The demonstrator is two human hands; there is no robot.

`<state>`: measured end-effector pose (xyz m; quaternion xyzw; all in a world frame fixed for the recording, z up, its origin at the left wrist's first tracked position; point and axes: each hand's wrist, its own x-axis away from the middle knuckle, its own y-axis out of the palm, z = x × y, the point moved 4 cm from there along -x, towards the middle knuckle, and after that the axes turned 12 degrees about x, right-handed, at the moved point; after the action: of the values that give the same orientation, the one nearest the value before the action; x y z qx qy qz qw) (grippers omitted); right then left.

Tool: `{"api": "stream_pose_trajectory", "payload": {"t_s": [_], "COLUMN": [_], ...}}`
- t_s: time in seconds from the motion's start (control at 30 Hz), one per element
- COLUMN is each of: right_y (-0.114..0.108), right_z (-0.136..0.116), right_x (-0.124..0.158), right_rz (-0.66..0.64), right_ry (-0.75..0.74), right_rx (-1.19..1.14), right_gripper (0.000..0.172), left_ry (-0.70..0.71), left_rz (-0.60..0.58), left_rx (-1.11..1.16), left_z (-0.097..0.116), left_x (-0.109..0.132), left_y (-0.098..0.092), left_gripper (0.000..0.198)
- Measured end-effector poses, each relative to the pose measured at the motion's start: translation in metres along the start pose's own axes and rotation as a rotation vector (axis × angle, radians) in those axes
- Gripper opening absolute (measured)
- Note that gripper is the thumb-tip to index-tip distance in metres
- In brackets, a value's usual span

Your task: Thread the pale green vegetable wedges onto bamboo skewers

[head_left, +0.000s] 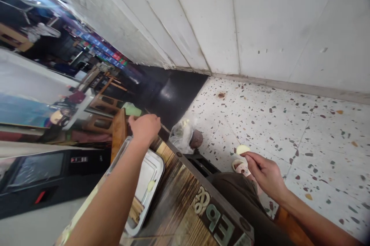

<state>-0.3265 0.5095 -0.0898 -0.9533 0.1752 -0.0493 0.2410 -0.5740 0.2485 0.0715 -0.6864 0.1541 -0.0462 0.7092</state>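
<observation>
A thin, pale yellow slice [243, 149], like potato, is pinched between the thumb and fingers of my right hand [266, 172], above the speckled floor and beside my leg. My left hand [146, 127] reaches over the far end of the wooden table [170, 196], knuckles up. Its fingertips point down and are hidden, so any hold is unclear. Close by its thumb is a light green object [131, 109]. Under my left forearm lies a metal tray [156, 161], partly covered. Another pale slice [150, 185] and a bundle of wooden sticks [135, 210] rest in it.
Beyond the table edge, a clear plastic bag [182, 136] with pale bits hangs or stands by a brown container [196, 139]. A black machine [52, 180] is at left. A white wall [260, 18] rises behind the terrazzo floor [260, 118]; wooden stools [102, 113] stand farther back.
</observation>
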Motion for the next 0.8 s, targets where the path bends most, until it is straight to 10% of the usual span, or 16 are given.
{"api": "stream_pose_trajectory", "payload": {"t_s": [0.2, 0.43, 0.63, 0.8], "right_y": [-0.024, -0.040, -0.009, 0.047], "right_z": [-0.033, -0.069, -0.100, -0.169], "right_x": [0.017, 0.051, 0.078, 0.112], "right_rz": [0.014, 0.042, -0.045, -0.214], "right_ry": [-0.074, -0.249, -0.367, -0.779], "right_rx": [0.006, 0.192, 0.352, 0.252], "right_gripper": [0.033, 0.035, 0.036, 0.028], "left_ry": [-0.069, -0.674, -0.907, -0.881], "left_rz": [0.099, 0.012, 0.033, 0.077], "left_rx": [-0.271, -0.225, -0.196, 0.045], "left_z": [-0.021, -0.113, -0.190, -0.228], "left_x": [0.123, 0.315, 0.444, 0.467], "left_y": [-0.101, -0.152, -0.157, -0.109], "left_gripper": [0.038, 0.045, 0.038, 0.035]}}
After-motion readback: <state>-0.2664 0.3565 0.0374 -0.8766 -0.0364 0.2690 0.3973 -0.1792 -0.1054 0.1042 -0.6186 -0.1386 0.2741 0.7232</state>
